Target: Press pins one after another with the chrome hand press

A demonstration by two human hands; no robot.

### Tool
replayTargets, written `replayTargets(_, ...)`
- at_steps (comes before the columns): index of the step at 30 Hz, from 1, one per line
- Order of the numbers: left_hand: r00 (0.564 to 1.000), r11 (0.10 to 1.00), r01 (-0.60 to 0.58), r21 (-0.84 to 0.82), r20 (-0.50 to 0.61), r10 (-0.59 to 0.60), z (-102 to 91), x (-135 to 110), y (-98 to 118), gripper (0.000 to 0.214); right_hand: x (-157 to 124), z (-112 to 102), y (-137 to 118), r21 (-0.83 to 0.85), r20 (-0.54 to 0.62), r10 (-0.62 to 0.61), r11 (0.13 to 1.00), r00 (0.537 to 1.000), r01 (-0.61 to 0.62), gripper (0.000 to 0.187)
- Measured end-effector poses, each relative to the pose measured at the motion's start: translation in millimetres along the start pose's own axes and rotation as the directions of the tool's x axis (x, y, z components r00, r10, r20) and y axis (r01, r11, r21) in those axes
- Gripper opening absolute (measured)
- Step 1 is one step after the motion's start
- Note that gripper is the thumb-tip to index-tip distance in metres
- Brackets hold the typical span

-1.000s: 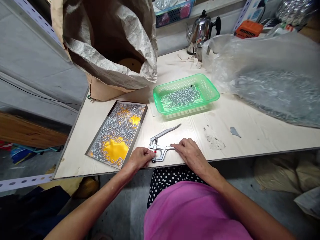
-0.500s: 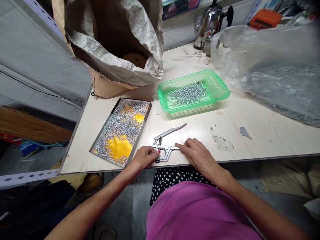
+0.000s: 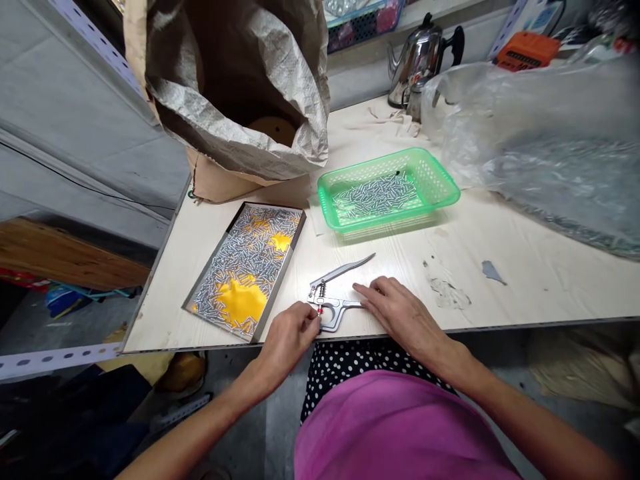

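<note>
A pair of silver snap-fastener pliers (image 3: 334, 307) lies on the table near its front edge, handles spread apart and a spring and a red part at the jaw. My left hand (image 3: 291, 333) is closed in a pinch right at the jaw; what its fingertips hold, if anything, is hidden. My right hand (image 3: 400, 310) rests over the end of the lower handle and holds it, index finger stretched out above. Left of the pliers lies a shallow tray (image 3: 274, 303) of small silver metal pieces (image 3: 240, 250) on a yellow bottom. Similar pieces fill part of a green basket (image 3: 390, 223) farther back.
A large paper sack (image 3: 225, 180) with a pale woven lining stands open at the back left. A clear plastic bag (image 3: 550, 160) with a greyish mass inside covers the right side. Behind are a steel kettle (image 3: 417, 57), a cloth (image 3: 395, 121) and an orange box (image 3: 527, 50).
My left hand has turned slightly at the jaw, still pinched. My right index finger has lifted a little off the handle. The view has shifted slightly; the pliers stay in place.
</note>
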State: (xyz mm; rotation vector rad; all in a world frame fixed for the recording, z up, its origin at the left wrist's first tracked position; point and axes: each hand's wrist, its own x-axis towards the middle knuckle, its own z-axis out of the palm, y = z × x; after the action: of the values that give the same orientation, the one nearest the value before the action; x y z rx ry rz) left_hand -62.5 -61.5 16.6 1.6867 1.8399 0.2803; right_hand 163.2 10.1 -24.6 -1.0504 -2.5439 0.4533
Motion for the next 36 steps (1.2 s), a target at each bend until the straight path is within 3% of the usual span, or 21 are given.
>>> replayTargets(3,0.980,0.982,-0.177,0.060,-0.079,0.181,15.7,-16.0,-0.4,0.016,21.7,-6.2,0.5,-0.124,-0.019,-0.031,0.992,0.999,0.028,0.033)
replayTargets(5,0.951,0.956,-0.272,0.110,-0.119,0.285,25.8,-24.1,-1.1,0.016,39.2,-6.0,2.5,-0.202,0.038,-0.059,0.977,0.998,0.066,0.033)
replayTargets(8,0.924,0.936,-0.322,0.144,-0.168,0.344,33.8,-30.1,-2.5,0.015,60.7,-0.1,8.2,-0.258,0.151,-0.072,0.960,0.986,0.109,0.028)
replayTargets(11,0.951,0.967,-0.251,0.042,-0.175,0.254,28.9,-27.2,-3.4,0.013,70.0,6.9,15.8,-0.257,0.191,-0.083,0.958,0.978,0.132,0.022)
replayTargets(15,0.996,0.995,-0.067,-0.078,-0.065,0.062,15.6,-18.3,-2.7,0.018,69.2,13.1,25.2,-0.299,0.120,-0.122,0.942,0.985,0.153,0.025)
replayTargets(21,0.983,0.984,-0.180,-0.020,-0.027,0.179,18.7,-21.7,-0.2,0.017,65.5,17.5,37.2,-0.295,0.051,-0.141,0.944,0.989,0.150,0.023)
replayTargets(26,0.994,0.994,-0.105,-0.016,0.032,0.106,16.0,-15.6,3.8,0.019,70.1,13.2,45.5,-0.254,0.068,-0.179,0.948,0.982,0.190,0.021)
replayTargets(33,0.979,0.979,-0.187,0.085,0.096,0.178,9.0,-13.4,8.8,0.019,90.3,6.3,48.3,-0.168,0.126,-0.177,0.966,0.976,0.196,0.019)
replayTargets(36,0.987,0.993,-0.111,0.032,0.121,0.107,4.6,-13.8,11.7,0.022,92.4,1.9,46.1,-0.155,0.161,-0.162,0.970,0.974,0.187,0.019)
